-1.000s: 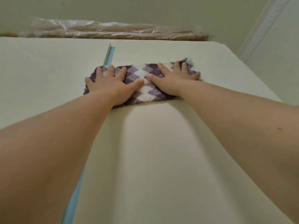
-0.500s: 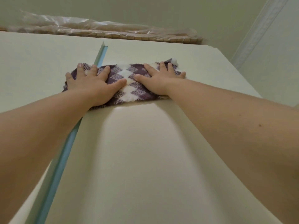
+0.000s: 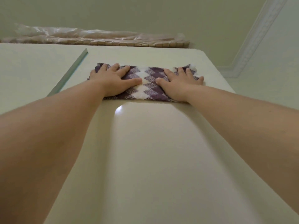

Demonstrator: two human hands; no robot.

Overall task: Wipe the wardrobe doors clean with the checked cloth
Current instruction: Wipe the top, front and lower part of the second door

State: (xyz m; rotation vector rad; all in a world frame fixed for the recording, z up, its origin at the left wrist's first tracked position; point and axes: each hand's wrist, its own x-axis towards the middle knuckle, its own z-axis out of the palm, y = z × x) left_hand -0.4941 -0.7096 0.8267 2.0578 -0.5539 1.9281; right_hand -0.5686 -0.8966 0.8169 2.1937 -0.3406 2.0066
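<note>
I look up along two pale cream wardrobe doors, the right door (image 3: 145, 151) and the left door (image 3: 32, 75). A purple and white checked cloth (image 3: 145, 81) lies spread flat near the top of the right door. My left hand (image 3: 111, 80) presses its left half with the fingers spread. My right hand (image 3: 179, 83) presses its right half the same way, close to the door's right edge. A strip of cloth shows between my thumbs. Both forearms reach up from the bottom corners.
A greenish gap (image 3: 71, 71) runs between the two doors, left of the cloth. On top of the wardrobe lies a rolled mat in clear plastic (image 3: 97, 38). A white ceiling moulding (image 3: 255, 33) runs along the wall at right.
The cloth and both hands slid right, from over the gap between the doors onto the right door. My hands are now farther apart on the cloth.
</note>
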